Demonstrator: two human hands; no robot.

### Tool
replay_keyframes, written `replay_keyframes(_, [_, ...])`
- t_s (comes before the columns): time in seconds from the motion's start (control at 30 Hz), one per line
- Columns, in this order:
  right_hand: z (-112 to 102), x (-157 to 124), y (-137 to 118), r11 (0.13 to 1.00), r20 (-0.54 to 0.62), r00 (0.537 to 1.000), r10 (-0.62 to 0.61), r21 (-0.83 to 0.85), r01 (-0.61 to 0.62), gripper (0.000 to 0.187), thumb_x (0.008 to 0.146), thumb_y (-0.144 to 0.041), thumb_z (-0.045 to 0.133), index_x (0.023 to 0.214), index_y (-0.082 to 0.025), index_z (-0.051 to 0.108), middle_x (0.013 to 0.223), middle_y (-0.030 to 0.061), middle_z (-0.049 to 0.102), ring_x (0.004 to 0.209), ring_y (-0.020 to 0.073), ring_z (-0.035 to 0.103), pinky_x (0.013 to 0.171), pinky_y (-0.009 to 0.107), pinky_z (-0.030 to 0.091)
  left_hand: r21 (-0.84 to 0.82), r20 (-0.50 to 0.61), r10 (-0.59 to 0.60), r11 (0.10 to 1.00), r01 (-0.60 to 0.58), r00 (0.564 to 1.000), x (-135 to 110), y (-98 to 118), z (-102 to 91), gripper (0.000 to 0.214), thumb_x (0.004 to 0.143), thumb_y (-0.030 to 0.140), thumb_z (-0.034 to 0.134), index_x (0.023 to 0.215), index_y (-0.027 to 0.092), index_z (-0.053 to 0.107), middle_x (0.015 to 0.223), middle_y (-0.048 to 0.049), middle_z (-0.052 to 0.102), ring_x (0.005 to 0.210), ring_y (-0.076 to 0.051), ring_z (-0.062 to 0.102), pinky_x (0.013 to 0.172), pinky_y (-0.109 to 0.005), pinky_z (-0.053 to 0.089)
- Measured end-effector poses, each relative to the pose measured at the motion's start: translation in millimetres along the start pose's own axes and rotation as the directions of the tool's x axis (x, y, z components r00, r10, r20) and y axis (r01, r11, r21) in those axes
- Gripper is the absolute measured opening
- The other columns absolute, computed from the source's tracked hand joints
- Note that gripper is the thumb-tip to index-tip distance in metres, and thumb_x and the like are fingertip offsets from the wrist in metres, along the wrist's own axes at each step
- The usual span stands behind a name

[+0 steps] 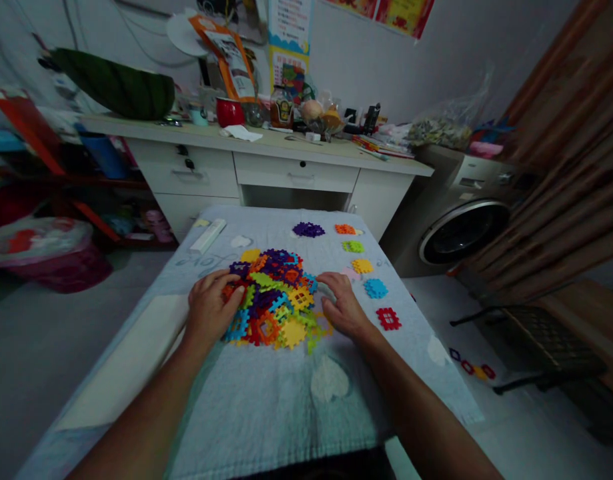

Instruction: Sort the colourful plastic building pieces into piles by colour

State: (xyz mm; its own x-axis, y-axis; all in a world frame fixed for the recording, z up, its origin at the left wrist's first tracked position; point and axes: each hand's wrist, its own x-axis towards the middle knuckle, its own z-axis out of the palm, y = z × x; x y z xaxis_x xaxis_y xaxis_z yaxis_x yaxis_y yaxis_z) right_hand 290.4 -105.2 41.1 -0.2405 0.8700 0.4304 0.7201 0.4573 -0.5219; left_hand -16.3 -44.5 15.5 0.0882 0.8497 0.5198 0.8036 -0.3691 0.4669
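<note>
A heap of plastic interlocking building pieces (271, 297) in purple, blue, green, yellow, orange and red lies on the cloth-covered table (266, 400). My left hand (211, 308) rests against the heap's left side, thumb and fingers apart, with an orange-red piece (229, 291) showing between them. At the right side, my right hand (345, 308) has its fingers curved and parted, the fingertips beside a blue piece (310, 283). Apart from the heap, a column holds an orange piece (345, 229), a green one (353, 247), a yellow one (362, 266), a blue one (375, 288) and a red one (389, 319).
Purple pieces (309, 229) lie near the table's far edge. A white box-like strip (209, 235) sits at the far left. Behind stands a white desk (296, 170) bearing a watermelon (116, 83) and jars. A washing machine (451, 213) and a stool (541, 340) are at the right.
</note>
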Motion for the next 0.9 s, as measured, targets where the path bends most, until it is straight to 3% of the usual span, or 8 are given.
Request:
replay_keyframes(0.13, [14.6,0.8,-7.4,0.995,0.118,0.989,-0.093,-0.035,0.098,0.065,0.077,-0.011,0.051,0.139,-0.025,0.045,0.142,0.0073,0.047,0.126,0.027,0.038,0.105,0.049,0.03,-0.01,0.008,-0.008,1.0,0.008,1.0,0.2,-1.2,1.6,0.03,0.087,0.044,0.05,0.103,0.023,0.065,0.12,-0.0079,0.061,0.116,-0.027,0.053,0.103,-0.045,0.038])
replay_keyframes(0.27, [20.9,3.3,-4.6,0.994,0.096,0.994,-0.058,-0.087,0.066,0.039,0.084,-0.01,0.052,0.117,-0.028,0.064,0.134,0.0052,0.055,0.121,0.0266,0.04,0.101,0.048,0.033,-0.009,0.012,-0.008,1.0,0.008,1.0,0.7,-2.9,6.0,0.03,0.087,0.044,0.05,0.103,0.023,0.066,0.12,-0.0083,0.061,0.116,-0.027,0.053,0.103,-0.045,0.038])
replay_keyframes(0.4, [19.0,1.5,-1.8,0.999,-0.016,0.999,-0.043,-0.023,0.042,0.027,0.09,-0.015,0.049,0.108,-0.026,0.066,0.117,0.0069,0.063,0.111,0.0239,0.048,0.098,0.044,0.038,-0.019,0.02,0.011,1.0,-0.011,1.0,1.3,-2.8,8.2,0.031,0.088,0.044,0.049,0.103,0.023,0.066,0.119,-0.0086,0.061,0.115,-0.027,0.054,0.103,-0.045,0.038])
replay_keyframes(0.5, [14.1,-1.5,0.9,0.995,-0.102,0.991,0.085,0.068,-0.078,0.028,0.092,-0.022,0.047,0.117,-0.023,0.061,0.104,0.0079,0.064,0.101,0.0218,0.055,0.091,0.039,0.044,-0.041,0.022,0.021,0.999,-0.02,1.0,1.4,-2.5,7.8,0.032,0.087,0.044,0.049,0.103,0.022,0.066,0.119,-0.009,0.061,0.115,-0.028,0.054,0.102,-0.045,0.038])
replay_keyframes(0.6, [9.6,-2.3,5.7,0.96,-0.171,0.949,0.264,0.148,-0.24,0.036,0.091,-0.027,0.047,0.126,-0.021,0.051,0.092,0.0046,0.063,0.086,0.0189,0.058,0.083,0.033,0.046,-0.053,0.021,0.035,0.998,-0.034,0.999,1.1,-2.6,7.1,0.031,0.087,0.045,0.049,0.103,0.023,0.065,0.119,-0.0085,0.061,0.116,-0.027,0.054,0.103,-0.045,0.038])
replay_keyframes(0.73, [6.9,-0.7,14.3,0.918,-0.123,0.913,0.388,0.143,-0.371,0.032,0.09,-0.03,0.044,0.118,-0.018,0.054,0.077,0.0009,0.059,0.072,0.0168,0.057,0.07,0.029,0.045,-0.06,0.025,0.04,0.997,-0.038,0.999,1.7,-0.7,6.1,0.031,0.088,0.045,0.049,0.102,0.023,0.065,0.118,-0.0081,0.061,0.115,-0.026,0.054,0.102,-0.044,0.039])
replay_keyframes(0.8, [7.2,-0.9,18.7,0.905,-0.084,0.902,0.424,0.082,-0.418,0.031,0.09,-0.032,0.045,0.115,-0.018,0.057,0.079,0.0024,0.06,0.073,0.0177,0.057,0.07,0.03,0.045,-0.063,0.037,0.039,0.997,-0.036,0.999,2.2,1.4,5.7,0.03,0.088,0.044,0.049,0.101,0.023,0.065,0.117,-0.0082,0.062,0.113,-0.026,0.055,0.102,-0.044,0.039])
replay_keyframes(0.9, [9.0,-3.7,24.3,0.914,-0.07,0.913,0.402,-0.023,-0.404,0.038,0.086,-0.033,0.05,0.12,-0.017,0.056,0.098,0.0079,0.063,0.089,0.0215,0.057,0.083,0.035,0.045,-0.064,0.045,0.042,0.997,-0.039,0.998,2.0,3.6,5.5,0.031,0.088,0.044,0.048,0.101,0.021,0.065,0.116,-0.0085,0.062,0.113,-0.027,0.055,0.102,-0.045,0.039])
